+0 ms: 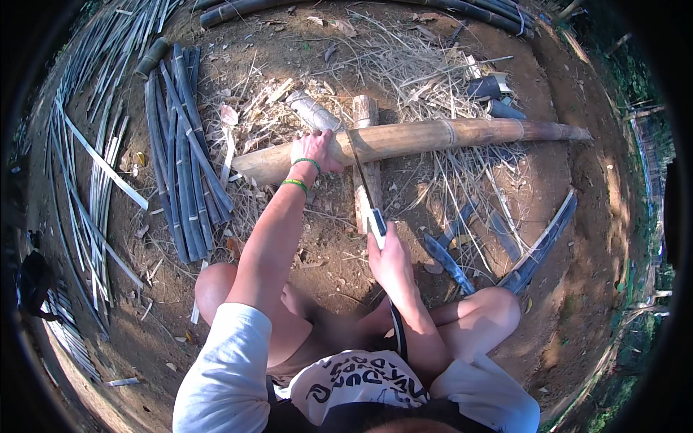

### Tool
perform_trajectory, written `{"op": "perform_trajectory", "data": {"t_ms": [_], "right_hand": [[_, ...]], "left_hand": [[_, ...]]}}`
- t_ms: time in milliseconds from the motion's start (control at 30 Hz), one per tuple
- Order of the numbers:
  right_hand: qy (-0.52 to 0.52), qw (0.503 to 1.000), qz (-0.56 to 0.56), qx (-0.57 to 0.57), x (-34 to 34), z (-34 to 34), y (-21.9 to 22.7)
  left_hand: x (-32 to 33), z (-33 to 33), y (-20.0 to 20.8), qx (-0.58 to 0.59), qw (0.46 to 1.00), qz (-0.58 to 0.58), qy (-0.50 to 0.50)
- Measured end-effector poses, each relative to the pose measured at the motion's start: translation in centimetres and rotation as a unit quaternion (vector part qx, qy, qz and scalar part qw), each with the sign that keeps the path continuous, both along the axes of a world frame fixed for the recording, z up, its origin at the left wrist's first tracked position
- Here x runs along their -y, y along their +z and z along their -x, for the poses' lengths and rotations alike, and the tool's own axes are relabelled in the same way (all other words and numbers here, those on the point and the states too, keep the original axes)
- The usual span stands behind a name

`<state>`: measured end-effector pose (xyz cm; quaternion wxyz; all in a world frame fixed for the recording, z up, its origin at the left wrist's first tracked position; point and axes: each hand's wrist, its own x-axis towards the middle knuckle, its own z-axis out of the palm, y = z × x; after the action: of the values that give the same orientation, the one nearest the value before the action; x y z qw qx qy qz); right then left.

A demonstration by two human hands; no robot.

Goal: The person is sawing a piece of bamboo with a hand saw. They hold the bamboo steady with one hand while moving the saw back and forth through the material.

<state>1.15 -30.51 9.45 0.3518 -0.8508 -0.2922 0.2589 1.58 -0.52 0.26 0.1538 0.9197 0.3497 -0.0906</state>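
A thick tan bamboo pole (pixel 426 136) lies crosswise in front of me, resting over a shorter bamboo piece (pixel 366 184) on the ground. My left hand (pixel 314 151) grips the pole's left part from above, with green and yellow bands on the wrist. In my right hand (pixel 390 258) is the pale handle of a hand saw (pixel 366 189). Its narrow blade crosses the pole just right of my left hand. How deep the blade sits in the bamboo cannot be made out. Another pale bamboo piece (pixel 312 110) lies beyond my left hand.
Dark bamboo lengths (pixel 180 159) are piled at the left, with long split strips (pixel 86 195) farther left. Shavings (pixel 426 68) cover the ground beyond the pole. Split dark pieces (pixel 538 249) and a blue-handled tool (pixel 449 263) lie by my right knee. Several long poles (pixel 462 9) lie at the far edge.
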Motion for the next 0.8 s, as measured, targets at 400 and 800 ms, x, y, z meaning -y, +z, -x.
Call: {"op": "perform_trajectory", "data": {"t_ms": [400,800], "right_hand": [[0.004,0.997,0.024,-0.069,-2.9,-1.7,-0.3],[0.004,0.998,-0.054,0.011,-5.7,-3.0,-4.3]], "left_hand": [[-0.6,0.1,0.5,-0.011,1.0,-0.006,0.01],[-0.4,-0.3,-0.4,-0.004,1.0,-0.021,0.004]]}}
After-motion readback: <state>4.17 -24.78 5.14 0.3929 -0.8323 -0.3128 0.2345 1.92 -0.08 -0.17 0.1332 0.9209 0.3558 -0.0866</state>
